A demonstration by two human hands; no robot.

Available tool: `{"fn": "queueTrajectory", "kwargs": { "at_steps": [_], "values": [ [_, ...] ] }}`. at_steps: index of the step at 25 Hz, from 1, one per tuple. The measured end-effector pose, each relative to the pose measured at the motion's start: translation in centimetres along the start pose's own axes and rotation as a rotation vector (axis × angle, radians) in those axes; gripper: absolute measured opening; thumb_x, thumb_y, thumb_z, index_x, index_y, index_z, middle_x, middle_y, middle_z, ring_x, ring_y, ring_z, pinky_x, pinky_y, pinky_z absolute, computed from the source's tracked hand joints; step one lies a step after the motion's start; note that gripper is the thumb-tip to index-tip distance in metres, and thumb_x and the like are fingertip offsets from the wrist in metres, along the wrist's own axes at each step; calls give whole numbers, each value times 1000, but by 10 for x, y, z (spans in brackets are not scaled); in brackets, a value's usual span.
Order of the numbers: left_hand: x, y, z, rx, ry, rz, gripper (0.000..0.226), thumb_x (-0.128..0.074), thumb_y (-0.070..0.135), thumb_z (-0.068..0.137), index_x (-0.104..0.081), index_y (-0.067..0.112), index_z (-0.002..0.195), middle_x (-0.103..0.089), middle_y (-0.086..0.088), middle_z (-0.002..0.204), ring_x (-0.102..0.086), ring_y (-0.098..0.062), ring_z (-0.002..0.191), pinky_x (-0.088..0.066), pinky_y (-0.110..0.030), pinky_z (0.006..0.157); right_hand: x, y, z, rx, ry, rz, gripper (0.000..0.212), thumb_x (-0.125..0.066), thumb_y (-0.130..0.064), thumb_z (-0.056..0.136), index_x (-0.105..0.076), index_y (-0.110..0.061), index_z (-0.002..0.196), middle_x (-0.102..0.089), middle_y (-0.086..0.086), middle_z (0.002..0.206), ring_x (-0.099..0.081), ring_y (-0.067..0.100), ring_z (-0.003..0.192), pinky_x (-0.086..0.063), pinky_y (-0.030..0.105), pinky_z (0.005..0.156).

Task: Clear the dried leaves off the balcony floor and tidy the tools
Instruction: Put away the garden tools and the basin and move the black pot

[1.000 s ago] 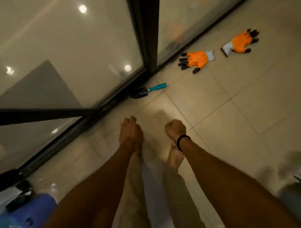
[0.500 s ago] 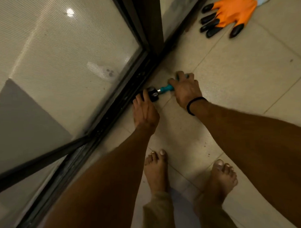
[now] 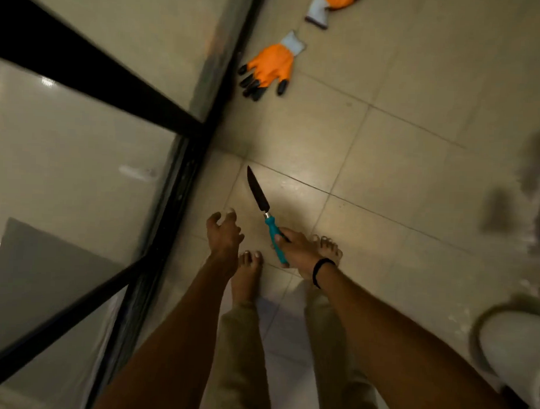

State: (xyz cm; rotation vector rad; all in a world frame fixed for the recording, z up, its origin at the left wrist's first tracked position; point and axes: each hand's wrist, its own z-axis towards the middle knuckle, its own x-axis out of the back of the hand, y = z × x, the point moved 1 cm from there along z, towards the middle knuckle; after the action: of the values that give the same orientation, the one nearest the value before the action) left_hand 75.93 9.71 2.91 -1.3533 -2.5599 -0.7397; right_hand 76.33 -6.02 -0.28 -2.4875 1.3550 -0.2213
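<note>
My right hand [image 3: 297, 251] grips the teal handle of a narrow black-bladed garden trowel [image 3: 264, 210], lifted above the tiled floor with its tip pointing away from me. My left hand [image 3: 223, 233] hangs beside it with loosely curled fingers and holds nothing. An orange glove with black fingertips [image 3: 269, 68] lies flat on the tiles ahead, close to the door track. A second orange glove [image 3: 326, 7] lies further off, cut by the top edge. No dried leaves show in this view.
A black-framed glass sliding door [image 3: 184, 158] runs along the left. My bare feet [image 3: 248, 274] stand on the beige tiles. A white pot [image 3: 514, 350] sits at the lower right, with blurred dark shapes [image 3: 501, 209] above it.
My right hand took the trowel from the door track and lifted it as I stood up. My left hand came off the floor. The camera rose and the gloves came back into view.
</note>
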Motion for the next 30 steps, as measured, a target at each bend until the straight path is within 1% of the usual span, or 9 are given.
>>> {"fn": "queueTrajectory", "kwargs": {
  "at_steps": [2,6,9,11,13,17,20,23,30],
  "values": [
    [-5,10,-36,-90,-76,40,48,-50,32,104,-36,25,149,-52,-9,131,-57,-26,113,-53,-44,99,9,15,-43,-78,-42,250,30,-44,-33,105,-53,-30,133,-62,9,119,-58,23,100,-54,34,73],
    [-22,34,-78,-194,-421,237,41,-46,24,106,-42,30,146,-57,-3,120,-60,-25,109,-55,-40,91,29,52,-119,-50,-111,617,27,-44,-32,105,-58,-34,128,-68,3,100,-58,16,84,-50,31,70],
    [-40,35,-117,-335,-586,523,20,-48,13,105,-62,20,118,-62,-7,105,-62,-26,99,-56,-32,74,34,96,-172,9,-160,858,27,-42,-26,106,-59,-26,127,-67,5,98,-57,15,77,-47,27,64],
    [-53,20,-143,-404,-619,650,18,-51,5,102,-64,16,97,-63,-8,96,-61,-26,94,-54,-31,71,37,128,-203,54,-92,1061,25,-48,-26,104,-61,-15,123,-64,6,93,-56,15,71,-44,27,60],
    [-67,-5,-166,-495,-629,795,18,-56,2,99,-66,15,90,-65,-9,89,-61,-25,85,-54,-29,69,41,167,-228,93,87,1326,22,-57,-22,99,-61,-7,115,-60,9,90,-55,16,68,-45,27,60],
    [-108,-102,-221,-610,-719,1092,9,-64,1,94,-69,7,91,-64,-15,83,-58,-14,58,-54,-19,56,46,281,-267,136,448,1768,8,-64,-11,93,-62,-5,99,-60,14,84,-55,19,65,-50,28,60],
    [-127,-202,-269,-693,-805,1246,6,-66,-1,92,-69,3,96,-66,-12,81,-60,-19,65,-56,-24,60,30,381,-291,153,568,2042,8,-63,-10,94,-61,-5,100,-59,15,85,-55,19,65,-50,27,61],
    [-128,-307,-317,-767,-885,1401,11,-67,-1,91,-68,0,101,-67,-15,85,-62,-26,71,-55,-30,65,-2,477,-325,147,651,2201,23,-61,-15,97,-60,-3,117,-58,17,98,-56,18,67,-50,23,55],
    [-118,-589,-437,-779,-1119,1708,15,-69,0,90,-67,14,87,-68,-9,77,-61,-28,72,-53,-30,65,-71,705,-418,33,1000,2504,20,-60,-6,96,-58,-7,117,-62,16,113,-65,28,99,-56,29,76]
  ]
}}
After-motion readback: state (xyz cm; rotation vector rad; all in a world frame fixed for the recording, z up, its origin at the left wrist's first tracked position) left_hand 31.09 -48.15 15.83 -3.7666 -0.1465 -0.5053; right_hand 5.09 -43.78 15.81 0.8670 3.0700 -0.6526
